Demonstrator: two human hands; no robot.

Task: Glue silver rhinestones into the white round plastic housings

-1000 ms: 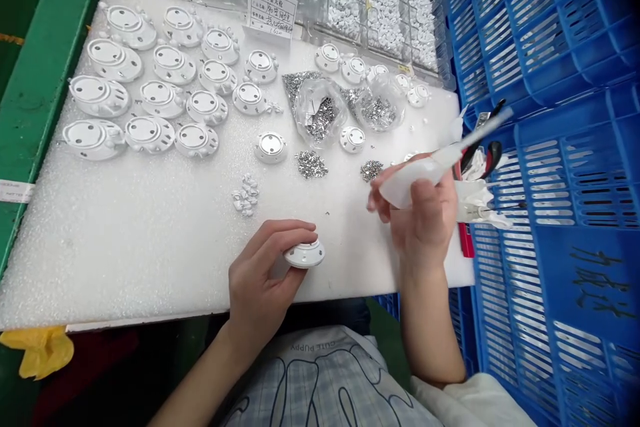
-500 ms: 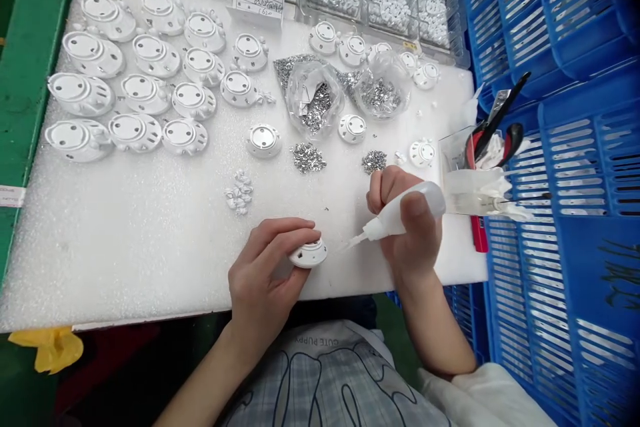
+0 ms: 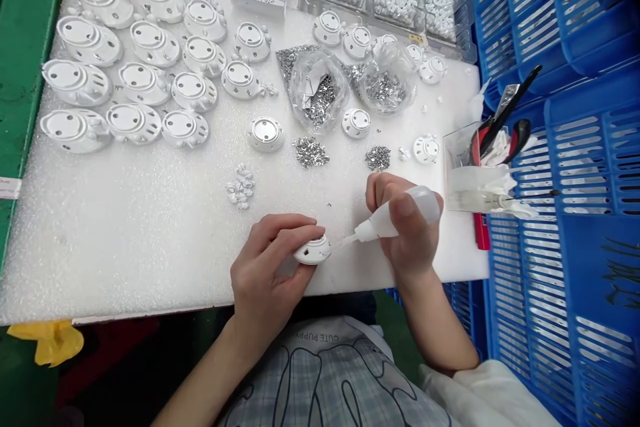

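Left hand clamped on white part, my fingers hiding its upper edge. Right hand grips squeeze bottle; nozzle tip too faint to place.

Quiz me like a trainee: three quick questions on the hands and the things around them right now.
1. True or false: the left hand grips a white part.
2. Toward what does the nozzle of the squeeze bottle in the right hand point?
A. the label card
B. the white part
C. the blue crate
3. Fill in: the red-and-black tool stands in a ____ holder.
Key: 1 true; 2 B; 3 clear.
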